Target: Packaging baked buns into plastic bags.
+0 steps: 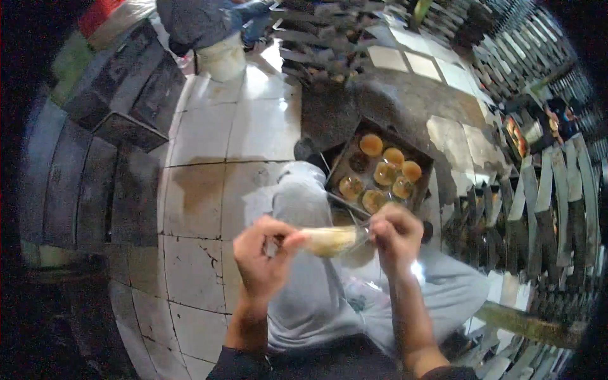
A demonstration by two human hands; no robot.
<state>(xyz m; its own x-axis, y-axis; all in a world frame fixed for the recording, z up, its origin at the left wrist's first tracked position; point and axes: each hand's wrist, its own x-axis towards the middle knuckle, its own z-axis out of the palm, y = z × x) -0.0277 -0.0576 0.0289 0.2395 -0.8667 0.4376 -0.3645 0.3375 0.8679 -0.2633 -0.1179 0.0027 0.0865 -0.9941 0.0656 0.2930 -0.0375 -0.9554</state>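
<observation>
A pale bun (pixel 332 240) in clear plastic wrap is stretched between my hands above my lap; motion blurs it. My left hand (pixel 263 259) pinches its left end between thumb and fingers. On the right, my right hand (pixel 396 232) grips the gathered end of the plastic. Just beyond my hands stands a dark metal tray (pixel 342 154), tilted in view. Several round golden buns lie in it. A bun at the tray's far side (pixel 371 145) looks bare, while a nearer bun (pixel 350 187) has shiny clear plastic around it.
Clear plastic (pixel 368 285) lies across my lap. Stacks of dark metal trays (pixel 137 85) stand at the left, and slatted racks (pixel 522 204) at the right. A seated person (pixel 199 23) is by a whitish bucket (pixel 221 59) ahead. White floor tiles (pixel 194 266) are stained and cracked.
</observation>
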